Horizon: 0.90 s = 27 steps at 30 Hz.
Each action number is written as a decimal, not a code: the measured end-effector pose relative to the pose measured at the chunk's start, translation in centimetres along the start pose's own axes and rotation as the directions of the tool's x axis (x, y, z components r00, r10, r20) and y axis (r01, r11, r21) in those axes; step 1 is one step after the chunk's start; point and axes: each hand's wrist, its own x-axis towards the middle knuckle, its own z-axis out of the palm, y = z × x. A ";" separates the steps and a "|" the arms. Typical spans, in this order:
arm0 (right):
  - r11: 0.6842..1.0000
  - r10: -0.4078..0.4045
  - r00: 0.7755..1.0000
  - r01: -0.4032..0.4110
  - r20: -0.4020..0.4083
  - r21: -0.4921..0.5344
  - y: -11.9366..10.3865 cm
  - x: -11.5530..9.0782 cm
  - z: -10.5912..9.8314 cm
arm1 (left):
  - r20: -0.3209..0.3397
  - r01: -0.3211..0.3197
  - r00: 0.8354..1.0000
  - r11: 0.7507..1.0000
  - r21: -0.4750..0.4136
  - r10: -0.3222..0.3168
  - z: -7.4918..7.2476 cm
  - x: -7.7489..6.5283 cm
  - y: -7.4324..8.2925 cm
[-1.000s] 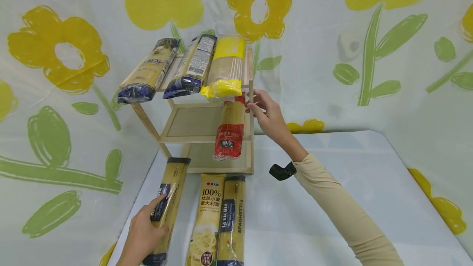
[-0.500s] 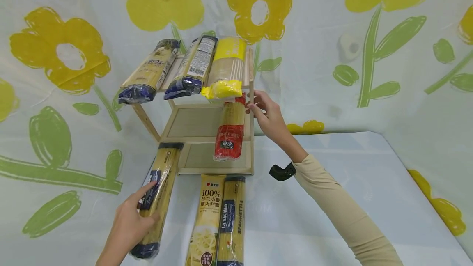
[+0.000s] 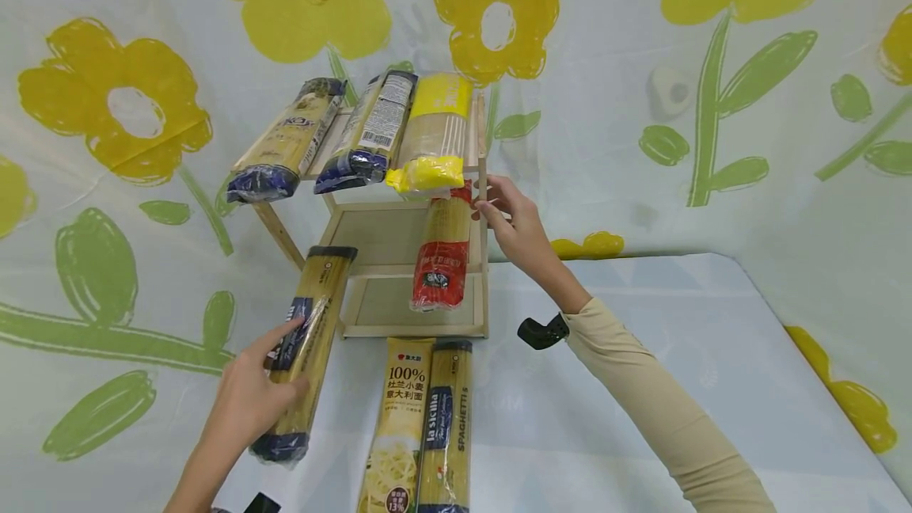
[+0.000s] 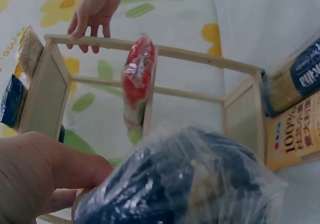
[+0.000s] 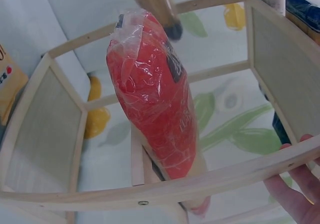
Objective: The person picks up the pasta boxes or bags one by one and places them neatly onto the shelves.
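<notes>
My left hand (image 3: 249, 394) grips a spaghetti pack (image 3: 306, 355) with dark blue ends, thumb on one side and fingers on the other. The pack is tilted, its far end in front of the wooden rack (image 3: 406, 267) at the left. Up close in the left wrist view, its blue plastic end (image 4: 170, 184) hides part of the rack. My right hand (image 3: 518, 220) holds the rack's right post, with fingertips curled round the wood in the right wrist view. Beside it a red pasta pack (image 3: 440, 260) lies on the middle shelf, its end jutting forward.
Two blue-ended pasta packs (image 3: 285, 141) and a yellow pack (image 3: 435, 133) lie on the top shelf. In front of the rack, a cream pasta pack (image 3: 399, 418) and another spaghetti pack (image 3: 446, 418) lie side by side on the white table (image 3: 606, 402).
My left hand has carried the spaghetti pack forward and a little left, up toward the rack's left side. The right hand has stayed on the post.
</notes>
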 end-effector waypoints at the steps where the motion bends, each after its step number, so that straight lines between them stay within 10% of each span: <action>1: 1.000 -0.001 1.000 0.001 0.000 0.000 0.0 0.0 0.0 | -0.005 -0.007 1.000 1.000 0.002 0.007 -0.1 0.3 0.1; 27: 1.000 -0.003 1.000 0.003 0.009 0.022 -0.2 0.0 -0.1 | 0.032 -0.041 0.999 0.999 -0.033 0.042 -0.4 9.6 1.3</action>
